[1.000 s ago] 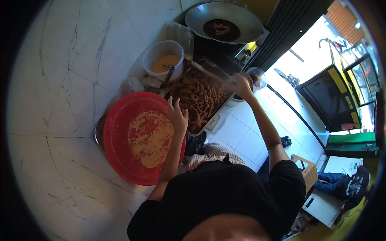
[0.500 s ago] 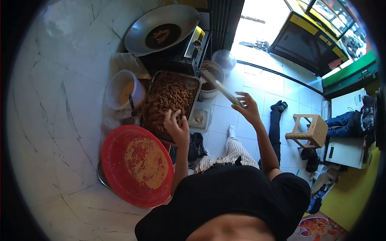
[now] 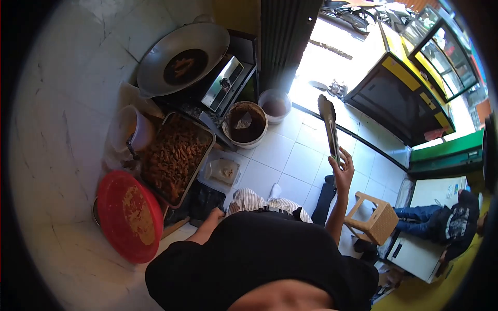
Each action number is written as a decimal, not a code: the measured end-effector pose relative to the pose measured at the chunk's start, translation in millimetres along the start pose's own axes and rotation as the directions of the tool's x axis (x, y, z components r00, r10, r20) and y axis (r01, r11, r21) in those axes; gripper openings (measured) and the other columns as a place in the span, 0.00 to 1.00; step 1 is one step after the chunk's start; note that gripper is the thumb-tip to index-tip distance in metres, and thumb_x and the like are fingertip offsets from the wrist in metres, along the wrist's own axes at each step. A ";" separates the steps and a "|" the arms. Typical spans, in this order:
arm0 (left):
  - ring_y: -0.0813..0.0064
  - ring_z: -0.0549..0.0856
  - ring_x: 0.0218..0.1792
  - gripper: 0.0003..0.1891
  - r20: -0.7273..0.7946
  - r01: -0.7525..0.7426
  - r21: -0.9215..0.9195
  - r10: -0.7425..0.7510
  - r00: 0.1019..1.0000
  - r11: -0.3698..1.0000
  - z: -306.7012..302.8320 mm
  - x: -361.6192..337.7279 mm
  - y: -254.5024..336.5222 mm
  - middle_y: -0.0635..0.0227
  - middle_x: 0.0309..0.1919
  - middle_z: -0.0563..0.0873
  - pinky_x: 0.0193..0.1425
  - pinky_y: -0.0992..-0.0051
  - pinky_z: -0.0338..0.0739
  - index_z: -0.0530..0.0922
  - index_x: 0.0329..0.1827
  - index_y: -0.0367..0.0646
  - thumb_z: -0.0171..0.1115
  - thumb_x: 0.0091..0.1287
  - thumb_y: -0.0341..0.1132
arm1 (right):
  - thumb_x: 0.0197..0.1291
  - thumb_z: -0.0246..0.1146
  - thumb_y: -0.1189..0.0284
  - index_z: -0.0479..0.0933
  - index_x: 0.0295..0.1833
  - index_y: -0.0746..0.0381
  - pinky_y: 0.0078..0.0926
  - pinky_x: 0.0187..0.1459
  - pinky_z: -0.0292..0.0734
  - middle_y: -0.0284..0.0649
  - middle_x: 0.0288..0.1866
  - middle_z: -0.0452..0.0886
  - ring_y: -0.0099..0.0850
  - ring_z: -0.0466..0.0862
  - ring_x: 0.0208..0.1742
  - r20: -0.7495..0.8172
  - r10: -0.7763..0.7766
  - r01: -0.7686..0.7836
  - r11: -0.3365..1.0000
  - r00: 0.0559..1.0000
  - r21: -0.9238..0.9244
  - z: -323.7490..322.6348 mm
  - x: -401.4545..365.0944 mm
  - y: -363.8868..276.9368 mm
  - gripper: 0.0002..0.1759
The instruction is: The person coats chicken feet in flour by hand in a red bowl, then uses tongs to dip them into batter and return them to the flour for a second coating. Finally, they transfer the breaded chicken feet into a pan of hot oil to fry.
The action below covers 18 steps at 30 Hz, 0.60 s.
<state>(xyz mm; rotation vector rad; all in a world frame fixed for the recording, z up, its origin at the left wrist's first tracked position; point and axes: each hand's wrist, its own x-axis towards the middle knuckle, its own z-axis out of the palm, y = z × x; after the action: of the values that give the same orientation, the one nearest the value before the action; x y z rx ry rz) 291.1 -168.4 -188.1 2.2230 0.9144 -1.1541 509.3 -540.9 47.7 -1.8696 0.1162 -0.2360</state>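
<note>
My right hand (image 3: pixel 342 168) grips metal tongs (image 3: pixel 330 127) by the handle end, holding them raised with the scalloped tips upward, out over the tiled floor. My left hand (image 3: pixel 216 213) is low by my left hip, near a black plastic bag (image 3: pixel 199 199); its fingers are too small and partly hidden to make out. To its upper left lies a metal tray (image 3: pixel 210 150) full of brown, strip-like food pieces (image 3: pixel 176 153). A red basin (image 3: pixel 111 228) with pale yellowish crumbs or flour stands below the tray. A wok (image 3: pixel 153 65) with dark oil and a few pieces sits on the stove (image 3: pixel 220 85).
A bucket (image 3: pixel 249 144) with dark contents and a clear tub (image 3: pixel 275 106) stand beside the stove. A white pail (image 3: pixel 137 129) and a shallow plastic container (image 3: pixel 220 173) flank the tray. A woven-pattern stool (image 3: pixel 376 220) and another person (image 3: pixel 451 217) are at right.
My left hand has left the food tray and dropped to my hip side. The tongs in my right hand have swung up, away from the tray. The camera view has turned.
</note>
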 end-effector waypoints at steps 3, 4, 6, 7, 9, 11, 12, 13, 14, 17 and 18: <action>0.57 0.81 0.42 0.21 -0.065 -0.070 -0.193 0.058 0.996 0.979 8.0 21.4 23.2 0.52 0.40 0.81 0.44 0.64 0.73 0.77 0.40 0.38 0.60 0.52 0.46 | 0.46 0.68 0.64 0.70 0.55 0.63 0.17 0.28 0.71 0.41 0.44 0.78 0.23 0.76 0.32 0.009 0.090 -0.090 0.996 0.996 -0.007 0.5 39.6 0.4 0.30; 0.57 0.81 0.42 0.20 -0.097 -0.096 -0.251 0.073 0.993 0.963 12.2 29.4 29.6 0.52 0.40 0.81 0.44 0.64 0.74 0.77 0.40 0.38 0.60 0.52 0.46 | 0.46 0.68 0.66 0.69 0.55 0.63 0.16 0.29 0.71 0.41 0.43 0.78 0.23 0.77 0.33 0.044 0.131 -0.130 0.991 0.990 -0.019 3.3 55.6 -1.2 0.29; 0.57 0.81 0.42 0.20 -0.165 -0.155 -0.355 0.101 0.981 0.922 13.3 50.2 38.6 0.53 0.40 0.81 0.44 0.64 0.74 0.77 0.40 0.38 0.59 0.52 0.46 | 0.47 0.68 0.67 0.69 0.55 0.64 0.16 0.33 0.71 0.41 0.41 0.79 0.24 0.77 0.34 0.131 0.076 -0.077 0.997 0.988 0.007 17.6 96.0 2.5 0.29; 0.58 0.81 0.42 0.20 -0.204 -0.189 -0.401 0.114 0.972 0.896 19.2 53.7 36.1 0.53 0.40 0.81 0.44 0.65 0.74 0.77 0.40 0.38 0.59 0.52 0.46 | 0.47 0.68 0.69 0.69 0.55 0.64 0.17 0.36 0.71 0.42 0.43 0.78 0.25 0.78 0.36 0.158 0.042 -0.041 0.999 0.987 -0.011 29.5 116.4 0.7 0.28; 0.58 0.81 0.42 0.19 -0.281 -0.262 -0.487 0.135 0.950 0.833 54.0 51.1 9.0 0.54 0.40 0.81 0.44 0.65 0.74 0.77 0.39 0.39 0.59 0.52 0.45 | 0.48 0.68 0.68 0.69 0.55 0.65 0.22 0.40 0.73 0.45 0.45 0.76 0.28 0.78 0.40 0.236 -0.063 0.044 0.996 0.970 0.082 59.3 156.6 -9.2 0.28; 0.60 0.81 0.41 0.18 -0.349 -0.317 -0.588 0.120 0.929 0.744 62.6 62.2 31.3 0.56 0.39 0.82 0.43 0.66 0.74 0.77 0.39 0.40 0.58 0.53 0.44 | 0.48 0.68 0.68 0.67 0.55 0.66 0.27 0.43 0.75 0.47 0.48 0.76 0.32 0.77 0.45 0.308 -0.100 0.051 0.985 0.946 0.162 95.2 187.9 -38.3 0.29; 0.62 0.82 0.40 0.16 -0.371 -0.334 -0.642 0.101 0.923 0.690 49.8 68.1 47.5 0.58 0.38 0.82 0.42 0.68 0.75 0.78 0.40 0.42 0.57 0.53 0.43 | 0.47 0.68 0.69 0.66 0.56 0.66 0.27 0.42 0.76 0.48 0.50 0.74 0.34 0.77 0.46 0.347 -0.144 0.101 0.985 0.927 0.140 111.1 203.4 -48.1 0.31; 0.63 0.82 0.39 0.15 -0.454 -0.377 -0.568 0.104 0.885 0.731 38.5 79.1 65.3 0.60 0.36 0.82 0.42 0.68 0.75 0.77 0.40 0.42 0.56 0.55 0.42 | 0.46 0.69 0.69 0.66 0.56 0.65 0.27 0.42 0.77 0.48 0.51 0.73 0.35 0.77 0.46 0.379 -0.191 0.140 0.977 0.905 0.160 127.3 218.2 -53.1 0.31; 0.65 0.82 0.38 0.13 -0.532 -0.410 -0.483 0.113 0.839 0.774 21.8 92.5 80.3 0.62 0.35 0.83 0.41 0.69 0.75 0.77 0.40 0.43 0.56 0.56 0.41 | 0.45 0.69 0.68 0.66 0.57 0.65 0.28 0.41 0.77 0.49 0.53 0.72 0.35 0.77 0.47 0.404 -0.236 0.175 0.968 0.884 0.183 144.0 231.2 -58.0 0.32; 0.67 0.82 0.37 0.08 -0.647 -0.527 -0.510 0.101 0.756 0.679 -89.8 57.7 171.0 0.63 0.33 0.82 0.41 0.70 0.75 0.76 0.38 0.41 0.54 0.60 0.34 | 0.43 0.70 0.68 0.66 0.57 0.64 0.30 0.40 0.79 0.47 0.54 0.71 0.39 0.77 0.47 0.529 -0.259 0.151 0.959 0.808 0.240 177.8 252.2 -99.4 0.33; 0.68 0.82 0.36 0.08 -0.685 -0.598 -0.473 0.156 0.711 0.647 -113.6 70.8 188.4 0.63 0.33 0.82 0.40 0.71 0.75 0.76 0.39 0.42 0.55 0.61 0.34 | 0.43 0.70 0.69 0.67 0.56 0.64 0.32 0.42 0.78 0.47 0.54 0.72 0.39 0.78 0.47 0.551 -0.296 0.189 0.951 0.780 0.244 187.2 260.6 -107.4 0.33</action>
<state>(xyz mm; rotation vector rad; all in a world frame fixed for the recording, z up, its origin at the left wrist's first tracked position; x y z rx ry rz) 519.7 -194.7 -167.6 1.9785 0.8013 0.1523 800.5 -385.5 122.4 -1.6975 -0.5618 0.1602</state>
